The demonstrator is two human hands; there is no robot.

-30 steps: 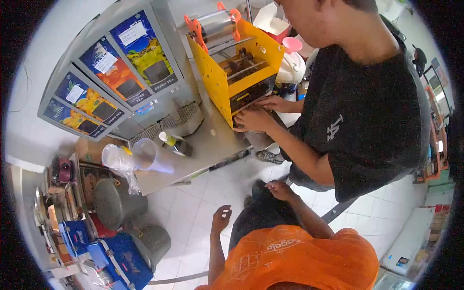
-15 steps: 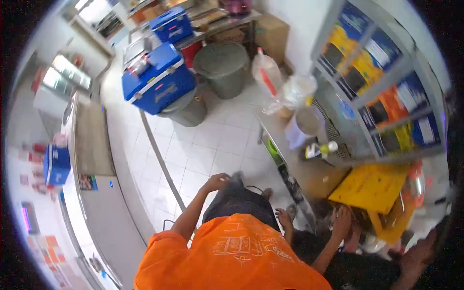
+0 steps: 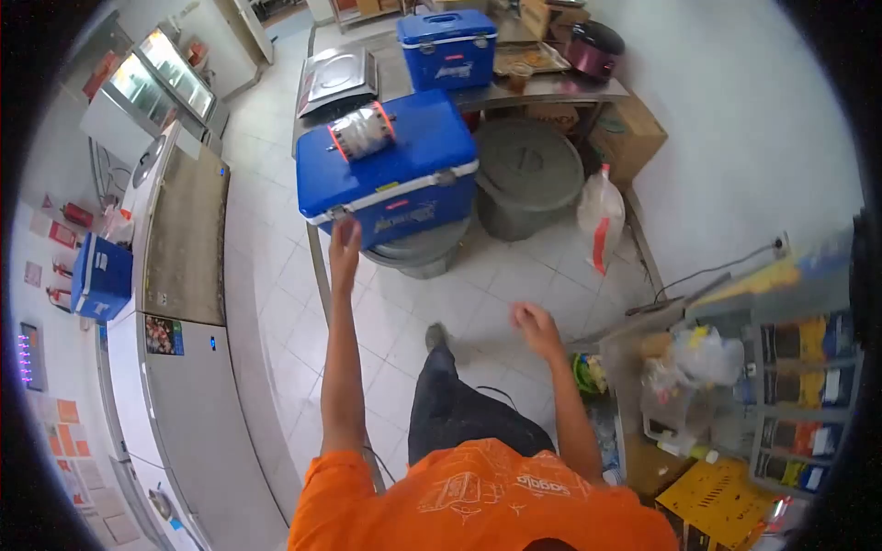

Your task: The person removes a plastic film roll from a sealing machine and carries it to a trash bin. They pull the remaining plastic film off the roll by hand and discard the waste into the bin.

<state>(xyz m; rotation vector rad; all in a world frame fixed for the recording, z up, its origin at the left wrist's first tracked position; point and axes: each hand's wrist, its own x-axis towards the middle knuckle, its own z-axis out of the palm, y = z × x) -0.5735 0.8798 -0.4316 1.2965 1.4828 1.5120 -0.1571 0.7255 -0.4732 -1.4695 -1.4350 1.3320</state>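
A large blue cooler box (image 3: 404, 216) with a white rim rests on a lidded grey bin. My left hand (image 3: 344, 241) reaches forward, its stretched fingers right at the cooler's front left latch (image 3: 340, 212). On the cooler's lid lies a silvery cylinder with orange end rings (image 3: 362, 131). My right hand (image 3: 536, 328) hangs over the tiled floor, slightly blurred, with loosely bent fingers and nothing visible in it. Nearest to it are the grey lidded bin (image 3: 528, 174) and a clear plastic bag with a red stripe (image 3: 601, 220).
A steel table (image 3: 386, 55) behind carries a smaller blue cooler (image 3: 447, 55), a scale (image 3: 338, 75) and a rice cooker (image 3: 596, 50). White chest freezers (image 3: 202, 404) line the left. A low table with plastic bags (image 3: 703, 358) and a yellow panel (image 3: 717, 496) stand at right.
My view has moved nearer the large cooler and turned away from the other person at right, now out of view. My left hand has stretched forward to the cooler; my right has risen forward.
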